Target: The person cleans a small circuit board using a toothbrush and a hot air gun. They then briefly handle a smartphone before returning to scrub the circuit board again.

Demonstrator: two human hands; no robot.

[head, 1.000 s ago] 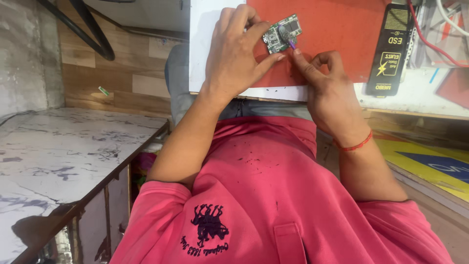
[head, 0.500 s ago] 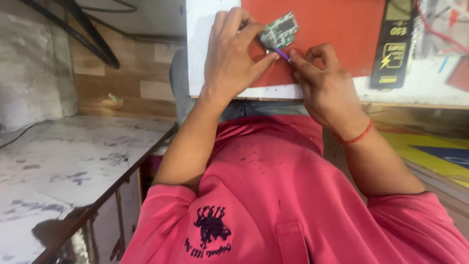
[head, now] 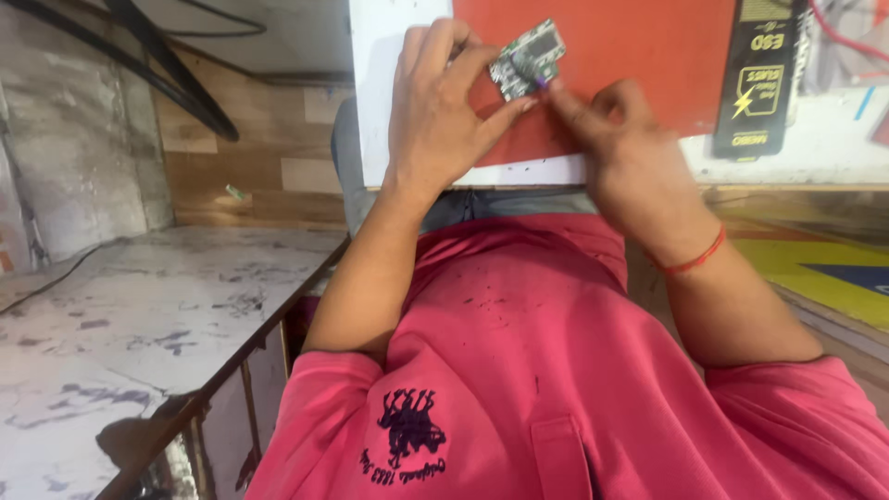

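The left hand [head: 435, 111] holds a small green circuit board [head: 528, 58] tilted up off the orange mat [head: 639, 56], thumb under its near edge and fingers curled over the far side. The right hand [head: 630, 157] pinches a thin purple-tipped tool [head: 540, 83] between thumb and forefinger, its tip touching the board's lower right corner. By the look of it the work on the board is under way, not finished: the board is off the mat and gripped, the tool is in contact. What has been done to it I cannot tell. A black and yellow packet [head: 764, 79] lies at the mat's right edge, untouched
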